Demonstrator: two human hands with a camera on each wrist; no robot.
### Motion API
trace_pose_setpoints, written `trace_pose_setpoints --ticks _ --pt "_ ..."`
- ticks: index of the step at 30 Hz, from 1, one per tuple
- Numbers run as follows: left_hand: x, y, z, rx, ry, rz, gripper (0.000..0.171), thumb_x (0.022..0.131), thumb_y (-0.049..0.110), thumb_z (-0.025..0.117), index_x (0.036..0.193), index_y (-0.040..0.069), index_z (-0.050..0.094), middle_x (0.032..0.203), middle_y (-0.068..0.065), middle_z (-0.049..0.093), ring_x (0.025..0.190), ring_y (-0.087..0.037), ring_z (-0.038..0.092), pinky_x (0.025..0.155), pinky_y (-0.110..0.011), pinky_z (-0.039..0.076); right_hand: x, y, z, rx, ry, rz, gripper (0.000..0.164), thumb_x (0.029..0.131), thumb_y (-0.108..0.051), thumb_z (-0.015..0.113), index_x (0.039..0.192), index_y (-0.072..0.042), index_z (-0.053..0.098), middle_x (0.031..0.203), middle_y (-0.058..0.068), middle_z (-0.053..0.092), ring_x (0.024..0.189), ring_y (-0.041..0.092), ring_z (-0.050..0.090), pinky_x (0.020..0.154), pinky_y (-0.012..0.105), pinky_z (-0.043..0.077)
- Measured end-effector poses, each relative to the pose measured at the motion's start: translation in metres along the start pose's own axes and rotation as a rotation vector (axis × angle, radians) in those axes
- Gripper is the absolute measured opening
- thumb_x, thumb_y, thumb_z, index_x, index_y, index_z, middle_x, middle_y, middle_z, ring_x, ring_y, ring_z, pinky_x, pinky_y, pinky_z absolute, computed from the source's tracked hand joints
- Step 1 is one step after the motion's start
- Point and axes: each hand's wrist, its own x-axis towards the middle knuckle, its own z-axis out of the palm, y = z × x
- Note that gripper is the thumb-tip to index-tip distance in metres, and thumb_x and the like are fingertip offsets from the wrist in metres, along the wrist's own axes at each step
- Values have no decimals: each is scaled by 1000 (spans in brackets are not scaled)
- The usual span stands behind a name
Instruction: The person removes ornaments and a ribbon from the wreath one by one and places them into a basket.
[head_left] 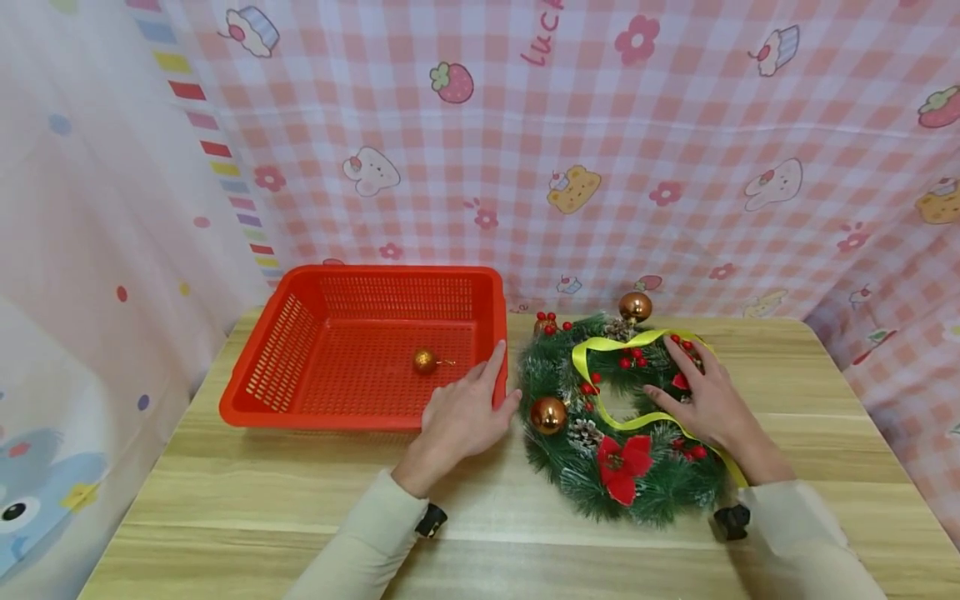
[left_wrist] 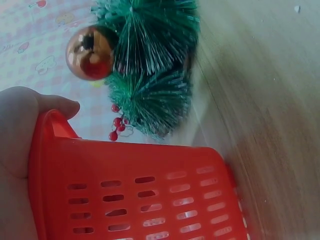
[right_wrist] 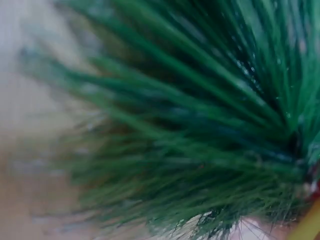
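**Left hand on basket rim, right hand spread over wreath**

Head view: I note a red basket (head_left: 322, 417) on the desk (head_left: 540, 554), with a wreath (head_left: 573, 479) just to its right. The person's left hand (head_left: 463, 415) grips the basket's right rim near the front corner, thumb outside, fingers inside. A small gold bauble (head_left: 424, 361) lies on the basket floor. The right hand (head_left: 712, 408) is over the wreath's right side, index finger and thumb stretched apart; whether they press the greenery, I cannot tell. A yellow ribbon (head_left: 600, 343) loops loosely there and trails towards the right sleeve (head_left: 795, 517). Judgement: a finger or cuff could snag that slack and drag the ribbon askew.

Left wrist view: thumb over the rim; behind the basket wall show needles and a copper ball (left_wrist: 90, 52). A sharp tug would probably set the bauble rolling; a push rightward could crush the needles.

Right wrist view: blurred needles, yellow at the lower corner. Finger state unreadable here; needles may hide a caught ribbon.
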Motion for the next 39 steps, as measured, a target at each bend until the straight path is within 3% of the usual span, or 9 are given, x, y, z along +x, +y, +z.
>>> trace_pose_setpoints --ticks 5,10,14,19,23,27,32,35,39 --pt "0 0 0 -16 6 8 73 100 50 47 160 26 14 151 -10 47 42 -14 37 39 -27 29 2 6 -4 -7 -14 -38 85 95 -55 56 161 -22 13 160 30 9 137 61 18 94 79 29" --pt "0 1 -1 -34 19 5 73 99 49 49 160 25 17 151 -11 47 59 -21 56 45 -29 40 3 9 -5 -17 -26 -65 84 95 -55 57 161 -24 14 161 27 10 139 59 19 95 79 29" --pt "-1 1 -3 -50 28 5 74 98 49 52 160 23 20 151 -15 45 105 -34 64 74 -44 55 4 11 -4 -19 -32 -70 84 95 -55 57 160 -24 14 162 26 9 140 57 19 96 78 29" --pt "-2 3 -8 -106 17 1 74 97 47 57 158 21 25 157 -20 33 139 -44 39 106 -63 37 5 11 -3 -15 -26 -68 85 95 -55 58 160 -24 14 162 26 9 140 57 18 96 78 28" --pt "-2 7 -11 -160 81 64 69 97 41 61 154 14 35 157 -21 32 142 -42 33 112 -60 31 5 11 -3 -19 -14 -71 85 95 -54 58 160 -24 14 162 26 10 140 57 18 97 78 28" --pt "-3 17 -8 -280 183 231 55 97 30 63 145 10 47 149 -17 44 137 -32 41 111 -51 37 5 11 -3 -21 -11 -71 85 95 -55 58 160 -23 15 162 25 9 141 56 18 98 77 28" --pt "-8 33 2 -419 195 399 45 96 18 64 139 9 53 139 -9 55 128 -24 52 107 -42 44 5 9 -3 -18 -22 -69 85 95 -55 57 160 -22 15 162 25 8 141 56 17 98 77 28" --pt "-11 40 9 -471 160 427 44 96 15 64 139 9 53 136 -8 56 124 -25 55 105 -40 46 5 9 -4 -19 -25 -67 85 95 -55 57 160 -21 15 162 25 8 140 57 17 98 77 28" --pt "-15 43 18 -474 99 391 47 96 16 65 141 12 51 138 -8 54 124 -24 55 101 -37 49 5 9 -3 -20 -24 -62 85 95 -56 58 160 -22 15 162 25 9 140 57 18 97 77 29"
